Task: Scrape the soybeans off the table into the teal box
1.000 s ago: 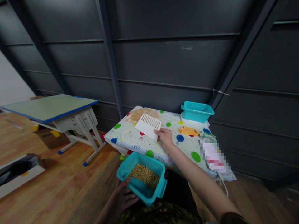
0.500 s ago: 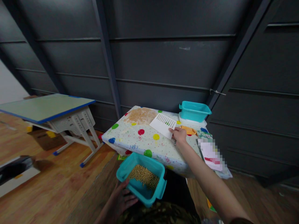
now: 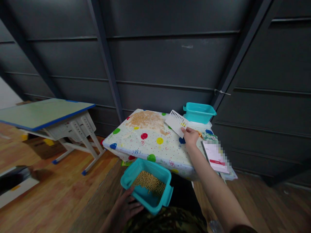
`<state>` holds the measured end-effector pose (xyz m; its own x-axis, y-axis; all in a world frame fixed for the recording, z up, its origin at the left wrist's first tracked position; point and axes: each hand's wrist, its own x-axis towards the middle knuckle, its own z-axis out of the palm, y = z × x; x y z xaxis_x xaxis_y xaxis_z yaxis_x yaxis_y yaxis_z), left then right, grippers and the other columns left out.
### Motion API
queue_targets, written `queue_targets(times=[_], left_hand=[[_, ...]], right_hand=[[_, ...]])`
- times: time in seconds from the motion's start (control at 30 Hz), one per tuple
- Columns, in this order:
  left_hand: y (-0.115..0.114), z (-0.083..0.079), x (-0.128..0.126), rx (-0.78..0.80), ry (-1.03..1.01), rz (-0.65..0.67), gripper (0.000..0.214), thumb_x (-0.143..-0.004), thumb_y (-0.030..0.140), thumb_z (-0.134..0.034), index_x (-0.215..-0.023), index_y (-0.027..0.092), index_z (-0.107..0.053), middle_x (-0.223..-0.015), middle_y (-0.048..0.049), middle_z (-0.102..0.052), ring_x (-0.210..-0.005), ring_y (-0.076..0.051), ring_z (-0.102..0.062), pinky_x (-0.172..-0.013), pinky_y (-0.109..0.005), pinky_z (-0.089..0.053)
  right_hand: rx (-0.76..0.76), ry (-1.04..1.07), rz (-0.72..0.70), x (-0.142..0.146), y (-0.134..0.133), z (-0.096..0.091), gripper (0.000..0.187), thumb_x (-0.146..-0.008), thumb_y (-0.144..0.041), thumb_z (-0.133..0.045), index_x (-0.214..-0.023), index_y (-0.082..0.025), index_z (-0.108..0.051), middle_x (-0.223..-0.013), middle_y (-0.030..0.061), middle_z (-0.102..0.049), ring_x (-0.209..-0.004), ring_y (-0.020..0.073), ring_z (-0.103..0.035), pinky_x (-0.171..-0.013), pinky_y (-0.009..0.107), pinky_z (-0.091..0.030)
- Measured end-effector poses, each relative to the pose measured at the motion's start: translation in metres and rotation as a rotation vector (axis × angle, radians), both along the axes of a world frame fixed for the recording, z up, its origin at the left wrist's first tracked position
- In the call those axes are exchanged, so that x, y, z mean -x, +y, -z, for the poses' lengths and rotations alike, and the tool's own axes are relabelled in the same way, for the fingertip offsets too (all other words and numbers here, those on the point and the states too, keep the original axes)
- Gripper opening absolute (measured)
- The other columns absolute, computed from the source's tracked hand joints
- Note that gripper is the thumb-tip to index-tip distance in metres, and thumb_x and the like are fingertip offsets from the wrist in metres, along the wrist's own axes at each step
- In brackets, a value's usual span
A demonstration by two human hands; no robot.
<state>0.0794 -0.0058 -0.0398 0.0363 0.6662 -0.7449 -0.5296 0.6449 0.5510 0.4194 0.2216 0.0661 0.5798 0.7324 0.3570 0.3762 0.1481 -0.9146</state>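
Note:
My right hand grips a white slotted plastic plate by its near right corner, over the far part of the cloth-covered table. Just left of the plate lies a small patch of beans. A wide spread of pale beans mixed with fine tan powder covers the table's far left. Low in front of me, my left hand holds a teal plastic bin at its near left side, thumb at the rim. Greenish-tan beans lie inside the bin.
Another teal bin stands on a white base at the table's back right. A booklet and a green patterned item lie along the right edge. A green-topped desk is to the left, and a dark panelled wall rises behind.
My right hand has shifted the slotted plate right and away, tilting it. The small patch of beans now shows beside it. My left hand and its bin stay nearly still.

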Motion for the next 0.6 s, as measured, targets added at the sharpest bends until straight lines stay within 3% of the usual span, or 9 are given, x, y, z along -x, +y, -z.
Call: queue_targets(times=[0.17,0.37,0.6], left_hand=[[0.000,0.003,-0.001,-0.069,0.077,0.042,0.081,-0.097,0.042,-0.075,-0.166,0.028,-0.035,-0.095,-0.0093,-0.080,-0.081,-0.034,-0.084,-0.094,-0.053,-0.068],[0.000,0.001,-0.003,-0.051,0.043,0.017,0.073,-0.097,0.042,-0.075,-0.158,0.018,-0.042,-0.097,-0.0136,-0.080,-0.086,-0.036,-0.084,-0.099,-0.055,-0.066],[-0.001,-0.006,-0.004,-0.039,0.057,0.018,0.071,-0.099,0.041,-0.074,-0.158,0.017,-0.043,-0.096,-0.0128,-0.078,-0.087,-0.037,-0.084,-0.096,-0.053,-0.066]], right_hand=[[0.070,-0.093,-0.025,0.008,-0.007,-0.002,0.037,-0.077,-0.050,-0.076,-0.056,-0.024,-0.062,-0.059,0.0030,-0.068,-0.067,0.0275,-0.066,-0.070,0.036,-0.047],[0.064,-0.082,-0.049,0.016,-0.014,-0.002,0.030,-0.078,-0.045,-0.077,-0.060,-0.024,-0.064,-0.065,0.0026,-0.070,-0.071,0.0271,-0.067,-0.072,0.036,-0.047],[0.050,-0.137,-0.166,0.025,-0.034,-0.004,0.040,-0.081,-0.052,-0.073,-0.056,-0.025,-0.058,-0.059,0.0017,-0.062,-0.068,0.0241,-0.060,-0.070,0.035,-0.045]])
